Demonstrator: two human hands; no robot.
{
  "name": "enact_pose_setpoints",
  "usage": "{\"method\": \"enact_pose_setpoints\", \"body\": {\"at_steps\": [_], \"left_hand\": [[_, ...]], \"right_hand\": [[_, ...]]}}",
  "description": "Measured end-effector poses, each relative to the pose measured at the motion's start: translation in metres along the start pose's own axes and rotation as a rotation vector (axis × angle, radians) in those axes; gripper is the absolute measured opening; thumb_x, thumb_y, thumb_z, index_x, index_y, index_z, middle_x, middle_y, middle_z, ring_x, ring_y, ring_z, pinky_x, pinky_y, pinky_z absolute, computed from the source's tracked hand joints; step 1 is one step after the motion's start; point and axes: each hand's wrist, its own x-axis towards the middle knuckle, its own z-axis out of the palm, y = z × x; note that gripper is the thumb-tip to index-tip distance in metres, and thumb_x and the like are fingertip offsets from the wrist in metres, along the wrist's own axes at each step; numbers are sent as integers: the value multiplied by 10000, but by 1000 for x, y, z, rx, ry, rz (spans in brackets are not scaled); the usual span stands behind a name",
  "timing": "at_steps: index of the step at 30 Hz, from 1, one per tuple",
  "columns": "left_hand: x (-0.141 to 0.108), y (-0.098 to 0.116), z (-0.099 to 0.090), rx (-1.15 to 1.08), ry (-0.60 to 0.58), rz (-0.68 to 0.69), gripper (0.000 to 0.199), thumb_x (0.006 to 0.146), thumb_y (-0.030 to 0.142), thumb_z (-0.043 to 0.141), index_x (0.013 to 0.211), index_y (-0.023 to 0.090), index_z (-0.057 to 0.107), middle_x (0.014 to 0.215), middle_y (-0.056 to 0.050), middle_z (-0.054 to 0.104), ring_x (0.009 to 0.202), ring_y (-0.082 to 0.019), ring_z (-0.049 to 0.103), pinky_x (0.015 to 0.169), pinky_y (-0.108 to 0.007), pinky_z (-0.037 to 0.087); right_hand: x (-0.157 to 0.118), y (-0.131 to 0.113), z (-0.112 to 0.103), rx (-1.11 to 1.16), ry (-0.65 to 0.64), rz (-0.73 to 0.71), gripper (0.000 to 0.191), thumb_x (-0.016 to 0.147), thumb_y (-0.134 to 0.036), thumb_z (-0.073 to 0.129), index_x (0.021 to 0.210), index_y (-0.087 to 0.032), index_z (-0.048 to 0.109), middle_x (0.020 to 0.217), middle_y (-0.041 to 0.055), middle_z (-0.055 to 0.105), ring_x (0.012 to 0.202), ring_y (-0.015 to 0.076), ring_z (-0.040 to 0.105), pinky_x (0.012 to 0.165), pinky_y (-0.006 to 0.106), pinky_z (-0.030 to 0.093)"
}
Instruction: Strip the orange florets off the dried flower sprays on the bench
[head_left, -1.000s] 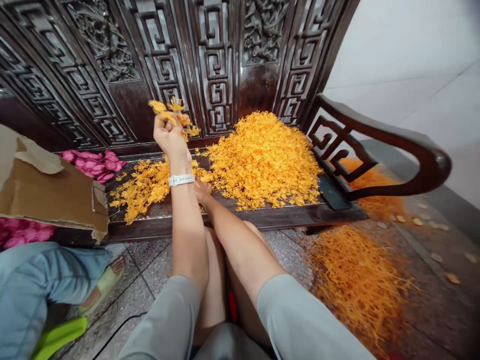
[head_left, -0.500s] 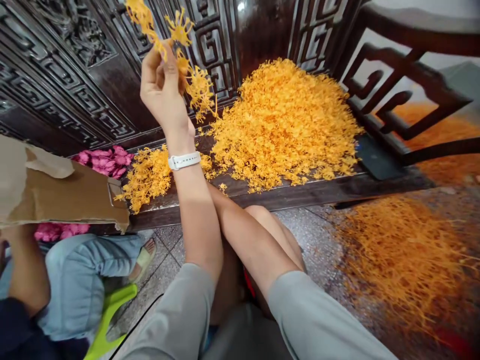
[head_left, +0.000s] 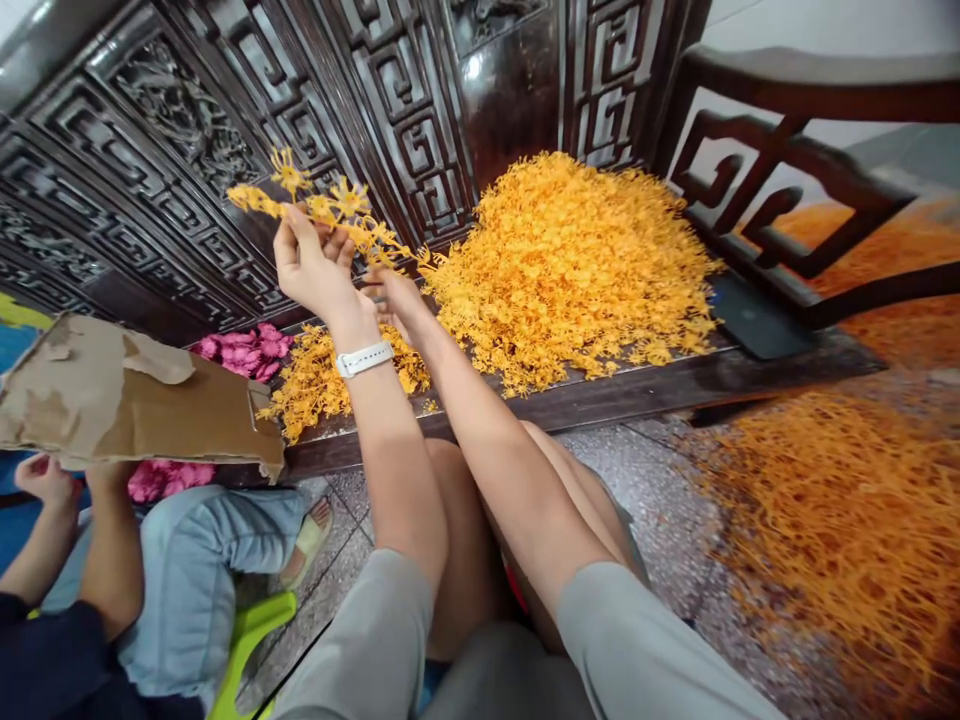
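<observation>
My left hand [head_left: 319, 265], with a white band at the wrist, pinches a strand of yellow-orange flower pieces [head_left: 349, 205] above the dark wooden bench. The strand runs from upper left down to the right. Close beside it, my right hand [head_left: 397, 300] is at the strand's lower right end; its fingers are partly hidden, so its hold is unclear. A large heap of yellow flower pieces [head_left: 577, 270] lies on the bench to the right. Below my hands is a smaller yellow pile [head_left: 315, 375].
Pink pieces [head_left: 244, 350] lie on the bench beside a cardboard box [head_left: 187, 400]. A person in jeans [head_left: 180, 590] sits at left near a green stool [head_left: 251, 640]. A dark phone [head_left: 761, 315] rests by the armrest. Orange strands [head_left: 840, 510] cover the floor at right.
My left hand has come down with the strand, which now slants more sideways. My right hand, hidden behind the left arm before, now shows beside it. The camera view has shifted.
</observation>
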Motion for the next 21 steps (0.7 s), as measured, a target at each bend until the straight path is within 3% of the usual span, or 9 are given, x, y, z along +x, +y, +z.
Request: {"method": "enact_pose_setpoints", "body": {"at_steps": [3,5,9,14,17,19,21], "left_hand": [[7,-24,-10,142,10,95,504,1076,673,425,1209,231,628,1015,-47,652,847,-120,760,744,-203,606],[11,-37,-14,197,19,133,606,1047,760,381,1186,232,642,1047,-61,657,854,-124,756,737,-204,606],[4,-38,-10,164,67,42,497,1070,676,414,1103,216,599,1008,-51,638,750,-99,713,650,-189,565],[-26,-16,1,-159,65,-396,214,1093,395,545,981,214,536,831,22,615,599,-50,615,581,-145,484],[-41,-19,-3,-254,44,-677,299,1128,364,481,883,200,528,747,28,628,543,-55,575,569,-158,474],[-46,-29,-6,-189,-11,-804,416,1142,449,405,851,195,559,744,1,666,551,-83,605,576,-190,504],[-49,-38,-7,-73,-107,-872,555,1132,544,326,806,187,599,741,-41,694,559,-115,631,538,-211,499]], "right_hand": [[-11,-21,-1,139,-95,-6,365,1077,-471,430,1211,-189,617,1033,77,751,789,162,634,696,272,540],[-16,-32,-3,194,-76,-55,374,1081,-377,347,1299,-176,574,1146,99,757,927,178,687,806,300,585],[-18,-46,-11,179,-24,-131,458,1096,-505,376,1403,-203,531,1210,92,748,968,176,709,832,296,606],[-18,-48,-24,266,17,-254,447,1035,-622,563,1302,-274,648,955,18,758,717,115,640,655,200,554],[-21,-46,-33,280,66,-334,460,992,-669,612,1225,-279,684,814,-5,721,677,125,627,596,201,531],[-22,-44,-38,250,120,-388,479,981,-693,615,1194,-270,688,760,-16,696,690,140,640,608,223,538],[-20,-43,-43,162,259,-427,502,973,-716,612,1149,-252,690,716,-23,667,678,149,639,602,239,528]]}}
